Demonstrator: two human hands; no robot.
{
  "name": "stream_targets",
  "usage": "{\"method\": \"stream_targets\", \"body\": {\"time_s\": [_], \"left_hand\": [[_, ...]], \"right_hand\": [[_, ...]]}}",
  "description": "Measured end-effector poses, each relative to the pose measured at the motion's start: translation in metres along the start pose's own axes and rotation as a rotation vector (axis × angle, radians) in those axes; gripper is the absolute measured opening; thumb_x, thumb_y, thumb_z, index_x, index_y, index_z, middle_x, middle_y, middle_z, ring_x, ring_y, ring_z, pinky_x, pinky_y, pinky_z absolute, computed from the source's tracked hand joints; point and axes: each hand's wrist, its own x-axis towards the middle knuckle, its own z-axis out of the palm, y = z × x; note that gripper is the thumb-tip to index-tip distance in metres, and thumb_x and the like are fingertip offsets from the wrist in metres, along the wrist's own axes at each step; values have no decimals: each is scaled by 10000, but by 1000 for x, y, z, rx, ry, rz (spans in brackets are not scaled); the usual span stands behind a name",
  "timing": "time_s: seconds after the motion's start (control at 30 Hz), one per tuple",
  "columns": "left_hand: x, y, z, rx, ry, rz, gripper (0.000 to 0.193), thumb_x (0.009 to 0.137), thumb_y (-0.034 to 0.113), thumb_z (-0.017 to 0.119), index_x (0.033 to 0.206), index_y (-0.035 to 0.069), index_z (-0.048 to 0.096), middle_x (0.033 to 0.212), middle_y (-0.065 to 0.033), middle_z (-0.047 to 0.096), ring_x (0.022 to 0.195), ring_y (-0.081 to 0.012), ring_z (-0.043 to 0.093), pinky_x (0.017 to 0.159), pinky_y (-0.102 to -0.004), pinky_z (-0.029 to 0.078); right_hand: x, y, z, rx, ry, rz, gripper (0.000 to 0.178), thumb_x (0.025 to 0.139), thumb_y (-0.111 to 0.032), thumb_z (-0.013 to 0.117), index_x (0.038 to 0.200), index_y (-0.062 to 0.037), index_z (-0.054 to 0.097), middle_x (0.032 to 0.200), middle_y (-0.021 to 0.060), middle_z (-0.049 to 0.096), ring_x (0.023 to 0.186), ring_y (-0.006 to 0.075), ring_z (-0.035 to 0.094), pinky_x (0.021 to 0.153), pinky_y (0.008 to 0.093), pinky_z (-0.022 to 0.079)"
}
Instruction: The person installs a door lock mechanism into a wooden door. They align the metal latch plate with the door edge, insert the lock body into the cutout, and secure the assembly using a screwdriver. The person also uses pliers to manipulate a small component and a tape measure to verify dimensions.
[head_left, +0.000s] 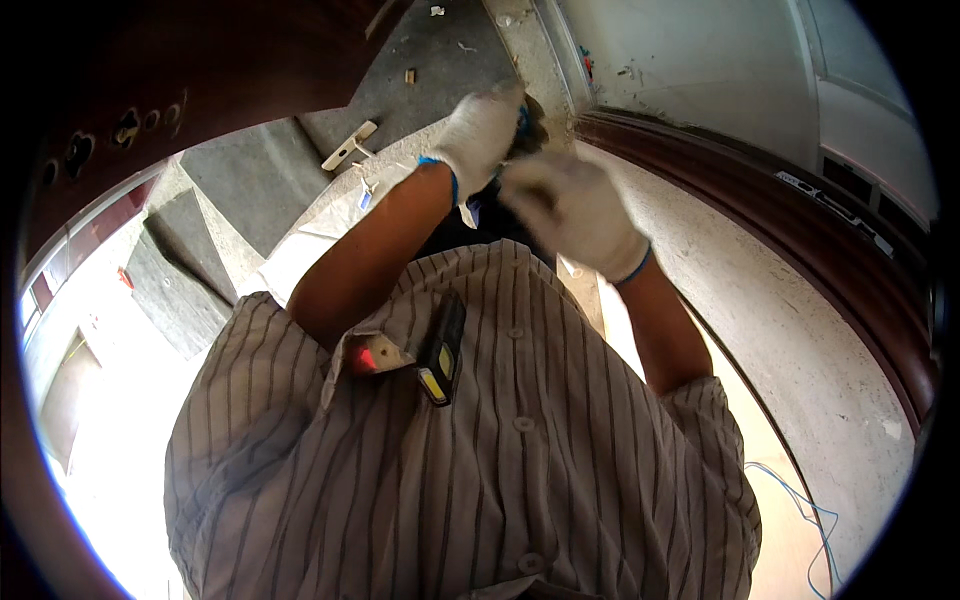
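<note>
A black rectangular light with yellow panels point(442, 348) hangs at the chest of a grey, dark-striped shirt point(520, 470). Beyond, in white blue-cuffed gloves, the blurred right hand point(575, 205) and left hand point(480, 135) flank a mostly hidden blue-and-dark object point(523, 120); whether their fingers clamp it, I cannot tell. Farther, a pale lever handle on a long plate point(348, 146) lies along the grey mat's point(385, 95) near edge.

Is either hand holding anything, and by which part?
Cannot be told. The left hand, in a white fabric glove with blue cuff edging, has its fingertips unclear; the right hand, gloved alike, is motion-blurred. No held thing shows clearly.
</note>
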Motion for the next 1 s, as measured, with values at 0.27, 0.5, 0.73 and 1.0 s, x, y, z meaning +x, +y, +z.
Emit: {"method": "stream_targets", "body": {"time_s": [0.27, 0.5, 0.73, 1.0], "left_hand": [[3, 31, -3, -1555, -42, -480, 539, 1126, 373, 350, 1311, -122, 459, 1451, -345, 491, 1391, -452, 503, 1177, -595, 438], [2, 35, 3, -1581, -80, -338, 555, 1125, 404, 370, 1397, -76, 430, 1507, -305, 440, 1434, -444, 460, 1186, -627, 410], [1, 24, -4, -1690, -233, -99, 425, 1118, 337, 428, 1373, 20, 551, 1496, -238, 523, 1414, -384, 511, 1180, -570, 445], [-2, 27, -10, -1735, -236, -59, 376, 1129, 283, 424, 1349, 13, 568, 1332, -205, 643, 1209, -334, 673, 1045, -434, 595]], "right_hand": [[-26, 10, -35, 376, 281, 591, 233, 1002, -176, 688, 1098, 35, 710, 813, 131, 719, 684, 130, 644, 643, 299, 527], [-26, 9, -38, 411, 281, 739, 241, 1028, -209, 632, 1074, 24, 672, 794, 44, 650, 698, 100, 560, 636, 290, 484], [-17, -10, -42, 789, 107, 1052, 451, 1050, -407, 503, 1082, 20, 645, 847, 96, 694, 678, 136, 650, 515, 259, 493], [-16, -19, -48, 583, 376, 615, 286, 1020, -295, 657, 1120, -27, 648, 811, 44, 691, 644, 87, 600, 523, 245, 446]]}}
